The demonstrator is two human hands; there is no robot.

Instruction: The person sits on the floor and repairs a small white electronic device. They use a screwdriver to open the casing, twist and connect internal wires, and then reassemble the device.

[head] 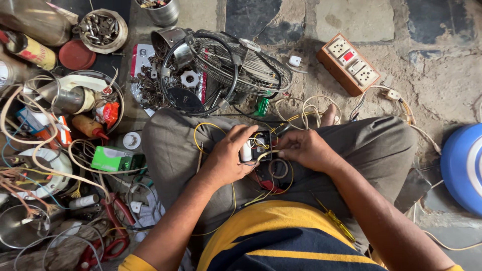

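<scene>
1. You sit cross-legged on the stone floor [351, 20] with a small black electrical box [261, 145] resting on your lap, so your thighs carry it where a desk otherwise would. It lies between your two hands, just in front of your striped shirt.
2. Your left hand [227, 158] curls around the box's left side, fingers pressed against a white cylindrical part [246, 151] — this grip steadies the box.
3. Your right hand [306, 149] comes in from the other side, its fingertips pinched together at the box's right edge among yellow wires [221, 126]. Exactly which wire they pinch I cannot tell.
4. The wires loop out over your knee and trail down your lap, loose enough to let the box turn.
5. A wire fan guard [236, 65] lies on its side just beyond your knees, within reach.
6. A brown switch-and-socket board [348, 64] sits on the floor to your right, its cable running towards you.
7. Containers — a round tin [104, 30] at the top left holds a heap of nuts and small metal hardware; a steel cup [163, 11] beside it holds small bits too dim to name.
8. A green box [111, 158] and red-handled pliers [118, 221] lie in the clutter on your left.
</scene>
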